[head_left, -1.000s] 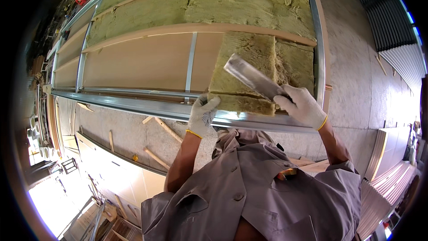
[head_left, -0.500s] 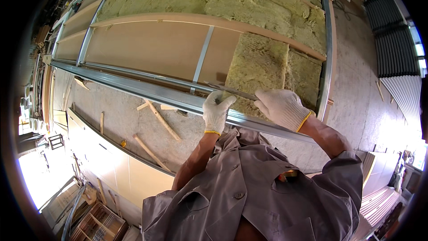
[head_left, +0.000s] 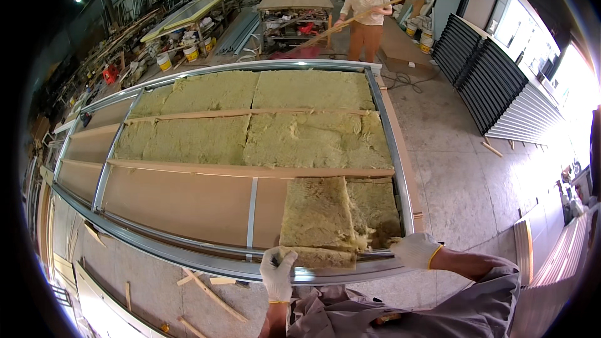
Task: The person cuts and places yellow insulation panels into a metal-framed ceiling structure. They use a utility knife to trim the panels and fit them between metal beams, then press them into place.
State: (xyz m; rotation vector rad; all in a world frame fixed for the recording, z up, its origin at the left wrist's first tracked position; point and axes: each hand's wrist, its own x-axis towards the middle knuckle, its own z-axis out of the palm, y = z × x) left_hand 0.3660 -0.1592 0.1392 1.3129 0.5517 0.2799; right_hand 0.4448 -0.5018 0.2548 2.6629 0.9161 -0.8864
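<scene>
My left hand (head_left: 277, 273), in a white knit glove, is closed at the left end of a narrow strip of yellow-green mineral wool insulation (head_left: 320, 258). The strip lies along the near metal rail (head_left: 206, 265), against a larger piece of insulation (head_left: 315, 213) whose right part is ragged. At the near right corner of the frame is my right hand (head_left: 416, 251), also gloved, its fingers curled beside the torn insulation (head_left: 375, 213). Whatever those fingers hold is hidden; no blade shows now.
Wooden battens (head_left: 250, 168) divide the framed panel, with insulation (head_left: 300, 141) in the far rows and bare brown board (head_left: 175, 203) at left. Beyond the frame a person (head_left: 365, 15) holds a long wooden strip. Dark corrugated panels (head_left: 466, 56) stand at right; wood offcuts (head_left: 216, 294) litter the floor.
My view has lifted toward the far side. The right hand has moved right, away from the left, and the long thin blade between them is out of sight. A narrow insulation strip now shows at the rail.
</scene>
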